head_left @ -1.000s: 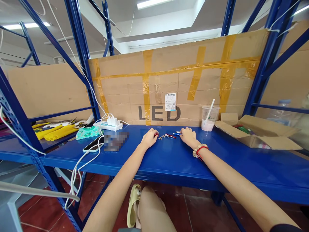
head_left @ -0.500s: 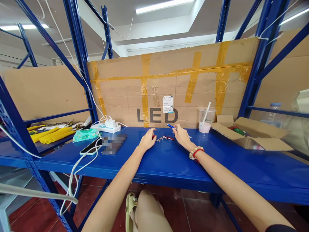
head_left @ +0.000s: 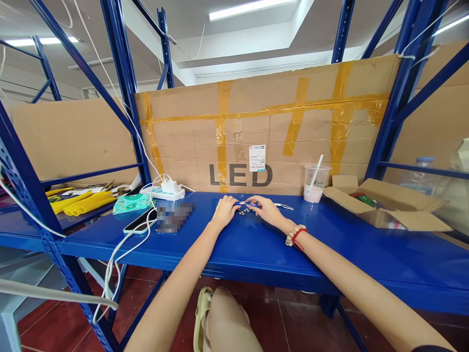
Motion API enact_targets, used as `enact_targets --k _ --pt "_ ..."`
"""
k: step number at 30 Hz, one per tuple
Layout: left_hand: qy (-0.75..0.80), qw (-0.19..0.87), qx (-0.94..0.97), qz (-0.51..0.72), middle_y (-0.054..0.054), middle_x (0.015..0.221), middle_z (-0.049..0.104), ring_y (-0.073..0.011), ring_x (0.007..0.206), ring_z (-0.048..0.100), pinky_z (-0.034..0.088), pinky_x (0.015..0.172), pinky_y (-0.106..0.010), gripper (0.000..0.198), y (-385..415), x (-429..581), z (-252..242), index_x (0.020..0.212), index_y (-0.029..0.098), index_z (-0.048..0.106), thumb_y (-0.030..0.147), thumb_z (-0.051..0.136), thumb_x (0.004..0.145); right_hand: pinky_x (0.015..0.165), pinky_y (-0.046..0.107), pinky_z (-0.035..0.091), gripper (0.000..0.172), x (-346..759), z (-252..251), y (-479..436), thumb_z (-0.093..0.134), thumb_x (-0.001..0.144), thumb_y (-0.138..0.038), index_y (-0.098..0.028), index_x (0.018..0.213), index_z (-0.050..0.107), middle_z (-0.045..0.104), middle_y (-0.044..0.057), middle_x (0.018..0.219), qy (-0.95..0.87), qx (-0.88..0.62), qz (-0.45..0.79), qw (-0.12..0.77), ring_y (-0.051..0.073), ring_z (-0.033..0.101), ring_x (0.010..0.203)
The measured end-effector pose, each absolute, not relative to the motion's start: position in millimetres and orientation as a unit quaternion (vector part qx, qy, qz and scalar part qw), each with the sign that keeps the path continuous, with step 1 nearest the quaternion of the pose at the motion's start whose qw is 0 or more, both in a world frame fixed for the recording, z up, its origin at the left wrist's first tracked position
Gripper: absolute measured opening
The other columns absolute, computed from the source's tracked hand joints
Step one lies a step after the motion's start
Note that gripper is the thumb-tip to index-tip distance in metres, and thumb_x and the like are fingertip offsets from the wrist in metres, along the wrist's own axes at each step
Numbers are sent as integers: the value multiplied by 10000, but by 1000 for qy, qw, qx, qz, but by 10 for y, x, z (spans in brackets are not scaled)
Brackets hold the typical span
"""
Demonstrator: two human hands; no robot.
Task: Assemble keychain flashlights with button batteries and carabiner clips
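A blue pen (head_left: 241,203) with a silvery middle is held level between my two hands, just above the blue shelf top. My left hand (head_left: 224,211) closes its fingertips on the pen's left end. The fingers of my right hand (head_left: 266,210) are pinched on its right end and partly cover it. Right under the pen lie several small metal pieces (head_left: 243,212), too small to make out exactly. Beyond my right hand a silvery pen-like piece (head_left: 284,206) rests on the shelf top, partly hidden by that hand.
A plastic cup (head_left: 314,185) with a straw and an open cardboard box (head_left: 381,201) stand on the right. To the left are a phone (head_left: 139,222), a green packet (head_left: 132,204) and a white power strip (head_left: 172,192) with cables. A cardboard panel (head_left: 183,146) closes the back.
My right hand has brought the blue pen left and down to my left hand, which has shut on its other end. The red piece seen near my left hand is now out of sight.
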State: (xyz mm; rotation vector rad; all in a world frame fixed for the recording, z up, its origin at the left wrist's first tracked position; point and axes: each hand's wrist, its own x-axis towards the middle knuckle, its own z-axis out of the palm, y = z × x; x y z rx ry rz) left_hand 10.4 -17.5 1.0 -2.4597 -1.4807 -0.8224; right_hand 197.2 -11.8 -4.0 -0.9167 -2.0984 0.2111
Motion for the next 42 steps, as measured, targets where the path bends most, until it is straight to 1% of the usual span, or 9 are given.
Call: enact_targets --k 4,9,12,16,22,27,32,38,42 --pt "-488 70 -826 -275 -34 1020 613 -189 960 479 345 846 -328 259 -220 111 28 1081 229 542 211 346 912 581 255 474 275 2013 -69 -79 463 856 -368 -171 963 622 657 42 888 -833 -365 102 403 89 547 486" --pt "-486 69 -821 -292 -24 1035 594 -178 958 479 321 867 -330 220 -243 143 13 1038 223 508 185 347 893 528 248 477 341 1954 -86 -73 421 866 -381 -176 1071 599 654 28 766 -804 -377 149 436 111 574 501" --pt "-494 77 -818 -286 -29 960 588 -186 918 484 323 851 -341 168 -266 173 4 939 199 508 273 365 893 490 244 465 364 1929 -80 -86 388 873 -374 -180 1105 591 631 22 738 -790 -378 166 453 100 547 462" --pt "-503 69 -822 -258 -32 827 576 -198 854 492 334 801 -346 337 -301 193 13 771 182 493 461 344 887 470 247 452 365 1917 -71 -125 419 859 -377 -172 1089 615 616 24 727 -799 -383 173 430 91 509 428" --pt "-509 73 -818 -258 -40 816 608 -199 871 520 327 829 -355 407 -266 169 17 747 176 522 422 253 929 565 257 469 346 1907 -67 -164 373 900 -344 -202 1129 591 585 32 858 -842 -369 91 382 76 515 470" --pt "-495 54 -832 -246 -31 845 629 -184 860 552 369 794 -305 340 -234 170 9 860 194 542 307 234 946 647 255 456 307 1885 -7 -242 390 906 -317 -216 1114 593 583 43 903 -871 -366 4 329 127 569 655" --pt "-505 30 -826 -249 -32 890 646 -175 841 587 410 708 -258 323 -263 176 26 935 210 530 307 223 946 685 269 465 343 1869 7 -281 382 911 -276 -245 1226 514 582 43 937 -876 -368 -4 313 148 594 742" --pt "-528 15 -812 -251 -30 925 665 -201 872 616 434 671 -264 373 -326 180 65 854 220 559 338 214 936 812 322 458 386 1855 -38 -248 364 911 -245 -266 1284 459 582 64 1063 -873 -369 -17 317 187 575 938" --pt "-545 20 -799 -253 -48 893 669 -213 861 625 441 674 -278 377 -337 179 77 860 208 548 342 204 935 742 300 463 392 1854 -41 -233 313 931 -280 -266 1304 432 556 63 1005 -881 -373 -40 288 178 563 860"
